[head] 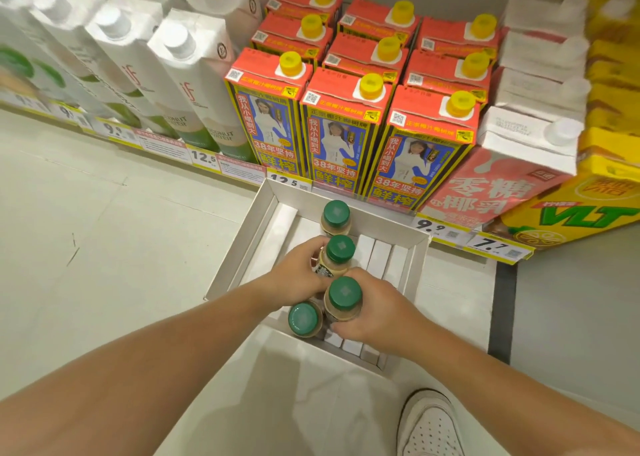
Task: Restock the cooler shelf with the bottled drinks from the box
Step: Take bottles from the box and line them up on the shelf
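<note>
Bottled drinks (335,219), four of them with green caps and pale contents, stand in a row inside an open white box (242,248) on the floor in front of the shelf. Nearest the camera, a white shoe (429,424) is planted on the pale floor (86,213), and two bare forearms reach forward over the box's near edge. The nearest bottle (304,319) stands free, just beside the one behind it. The right hand (375,312) wraps its fingers around that next bottle (344,296), holding it below the cap. The left hand (298,275) curls round the third bottle (339,253), fingers on its far side and thumb toward the camera. The farthest bottle of the row stands alone, close to the box's far wall. White ribbed dividers (377,258) line the box bottom to the right of the row.

Beyond the box runs the shelf edge with yellow price tags (204,158). On the shelf directly behind stand red cartons with yellow caps (343,144), three across and several deep. To their left lean tall white coconut water cartons (194,85); to their right sit pink-and-white cartons (485,185), then yellow lemon tea cartons (588,213).
</note>
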A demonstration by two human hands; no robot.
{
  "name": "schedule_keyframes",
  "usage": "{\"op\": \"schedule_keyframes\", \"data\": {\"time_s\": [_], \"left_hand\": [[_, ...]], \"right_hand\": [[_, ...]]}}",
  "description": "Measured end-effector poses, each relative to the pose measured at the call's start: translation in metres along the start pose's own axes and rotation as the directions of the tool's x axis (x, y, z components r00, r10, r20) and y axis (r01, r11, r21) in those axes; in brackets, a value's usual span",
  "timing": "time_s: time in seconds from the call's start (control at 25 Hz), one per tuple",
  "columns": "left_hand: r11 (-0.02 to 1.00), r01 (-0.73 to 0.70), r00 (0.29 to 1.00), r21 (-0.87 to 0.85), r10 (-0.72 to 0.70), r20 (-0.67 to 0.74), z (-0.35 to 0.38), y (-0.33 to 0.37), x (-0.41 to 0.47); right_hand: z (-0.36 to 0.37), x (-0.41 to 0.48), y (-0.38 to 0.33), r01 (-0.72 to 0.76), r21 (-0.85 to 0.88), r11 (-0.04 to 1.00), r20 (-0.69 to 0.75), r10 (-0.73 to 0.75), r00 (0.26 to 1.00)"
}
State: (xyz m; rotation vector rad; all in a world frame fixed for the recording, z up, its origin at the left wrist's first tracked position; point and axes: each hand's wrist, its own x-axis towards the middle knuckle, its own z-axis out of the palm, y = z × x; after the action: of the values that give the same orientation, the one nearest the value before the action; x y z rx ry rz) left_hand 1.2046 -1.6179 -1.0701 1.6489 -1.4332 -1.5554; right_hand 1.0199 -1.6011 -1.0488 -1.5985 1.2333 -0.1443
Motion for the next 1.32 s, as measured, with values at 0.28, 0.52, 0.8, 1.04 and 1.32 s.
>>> {"op": "schedule_keyframes", "data": {"time_s": [0.28, 0.52, 0.8, 1.04, 1.32], "left_hand": [[0.999, -0.046, 0.976, -0.007, 0.043, -0.212, -0.043, 0.039, -0.021], [0.979, -0.206, 0.932, 0.011, 0.199, -0.302, -0.091, 0.14, -0.05], [0.873, -0.468, 0.781, 0.139, 0.482, -0.397, -0.117, 0.308, -0.103], [0.716, -0.678, 0.583, 0.167, 0.662, -0.471, -0.139, 0.458, -0.148], [0.514, -0.826, 0.351, 0.232, 0.791, -0.501, -0.139, 0.592, -0.179]], "right_hand": [[-0.056, -0.003, -0.027, 0.006, 0.3, 0.954, -0.084, 0.02, 0.996], [-0.129, -0.024, -0.111, 0.166, 0.444, 0.88, -0.211, -0.078, 0.974], [-0.219, -0.093, -0.227, 0.4, 0.307, 0.863, -0.511, -0.205, 0.835], [-0.301, -0.174, -0.324, 0.612, 0.086, 0.786, -0.692, -0.395, 0.605], [-0.372, -0.253, -0.402, 0.715, -0.136, 0.686, -0.836, -0.467, 0.289]]}}
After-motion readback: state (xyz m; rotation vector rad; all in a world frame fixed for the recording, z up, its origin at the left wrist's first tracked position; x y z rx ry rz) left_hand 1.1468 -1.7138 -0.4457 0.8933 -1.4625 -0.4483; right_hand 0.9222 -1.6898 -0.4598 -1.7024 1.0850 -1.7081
